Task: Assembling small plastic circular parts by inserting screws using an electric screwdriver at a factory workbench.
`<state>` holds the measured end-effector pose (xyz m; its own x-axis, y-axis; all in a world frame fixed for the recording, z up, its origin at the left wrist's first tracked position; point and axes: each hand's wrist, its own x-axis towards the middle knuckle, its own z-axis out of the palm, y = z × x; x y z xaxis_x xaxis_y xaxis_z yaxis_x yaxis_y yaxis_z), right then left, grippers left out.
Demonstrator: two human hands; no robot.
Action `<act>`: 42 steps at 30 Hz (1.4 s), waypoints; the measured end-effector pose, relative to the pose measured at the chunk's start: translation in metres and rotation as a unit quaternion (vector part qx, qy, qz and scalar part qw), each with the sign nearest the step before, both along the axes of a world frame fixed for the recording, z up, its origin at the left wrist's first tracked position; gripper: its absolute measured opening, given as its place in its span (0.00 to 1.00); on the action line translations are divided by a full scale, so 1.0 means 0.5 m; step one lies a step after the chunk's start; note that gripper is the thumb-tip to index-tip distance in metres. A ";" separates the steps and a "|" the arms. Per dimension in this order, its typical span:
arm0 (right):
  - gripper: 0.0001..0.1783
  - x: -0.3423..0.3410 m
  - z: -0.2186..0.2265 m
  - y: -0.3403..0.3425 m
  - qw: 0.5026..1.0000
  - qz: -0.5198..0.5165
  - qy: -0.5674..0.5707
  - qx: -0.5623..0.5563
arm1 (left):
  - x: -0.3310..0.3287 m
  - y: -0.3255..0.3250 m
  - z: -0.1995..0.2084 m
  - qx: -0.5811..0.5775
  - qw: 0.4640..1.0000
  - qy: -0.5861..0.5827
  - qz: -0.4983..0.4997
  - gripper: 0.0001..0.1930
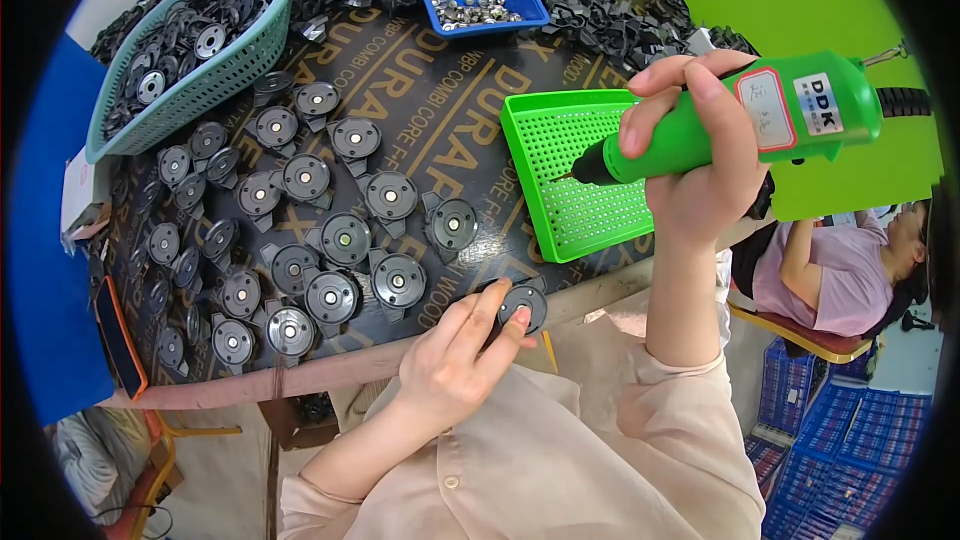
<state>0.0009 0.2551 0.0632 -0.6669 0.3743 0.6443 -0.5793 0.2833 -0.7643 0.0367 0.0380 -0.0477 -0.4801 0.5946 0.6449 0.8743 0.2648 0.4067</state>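
Thumb and fingers of the left hand [450,362] are pinching a black disc [535,302] at the near edge of the table [330,372]; whether the board is also bearing its weight, I cannot tell. Slackening that pinch could be enough to send the disc over the edge. Farther up and rightward, the right hand [700,165] is wrapping around a green power screwdriver [830,105], whose dark nose [597,162] is pointing left over a green perforated tray [522,175]. A low swing or drooping wrist might end up knocking that tray and jolting its contents. Room is running thin below the held disc, while a bare strip of board is lying between the tray and the loose discs [398,280]. These are crowding the left, so wide sweeps would be risking a scatter. At the back, a teal basket [255,52], a blue bin [500,27] and a heap of black parts [625,15] are closing off space.
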 end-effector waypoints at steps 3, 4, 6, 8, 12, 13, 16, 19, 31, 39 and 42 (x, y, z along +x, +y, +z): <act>0.13 0.001 -0.002 -0.001 1.000 0.008 0.014 0.012 | 0.000 0.000 0.000 0.002 1.000 -0.002 0.000 0.12; 0.13 0.003 0.000 -0.003 1.000 0.004 0.004 0.009 | 0.000 0.001 0.000 0.002 1.000 -0.002 0.001 0.12; 0.13 0.004 0.004 -0.006 1.000 -0.001 -0.007 0.006 | 0.000 0.001 0.001 0.006 1.000 -0.003 0.000 0.12; 0.13 0.004 0.005 -0.008 1.000 -0.001 -0.020 0.003 | 0.000 0.000 0.001 0.004 1.000 -0.004 0.001 0.12; 0.12 0.004 0.007 -0.008 1.000 -0.007 -0.022 0.011 | 0.001 -0.001 0.003 -0.002 1.000 -0.006 0.000 0.13; 0.12 0.005 0.009 -0.007 1.000 -0.007 -0.027 0.008 | 0.002 0.000 0.003 -0.002 1.000 -0.006 0.000 0.13; 0.12 0.003 0.009 -0.012 0.999 -0.006 -0.037 0.008 | 0.002 -0.001 0.001 0.003 1.000 -0.008 0.001 0.12; 0.13 -0.002 -0.002 0.000 0.999 0.006 0.016 0.040 | 0.001 -0.003 0.000 -0.004 1.000 -0.016 0.001 0.13; 0.14 0.215 0.050 -0.089 0.978 0.206 -0.009 -0.020 | 0.002 -0.001 0.004 0.010 0.999 -0.039 -0.011 0.21; 0.14 0.218 0.040 -0.094 0.978 0.191 -0.079 0.009 | 0.003 -0.001 0.007 0.006 0.999 -0.034 -0.010 0.20; 0.14 0.213 0.033 -0.104 0.979 0.196 -0.055 0.019 | 0.002 -0.005 0.007 -0.011 1.000 -0.016 -0.018 0.14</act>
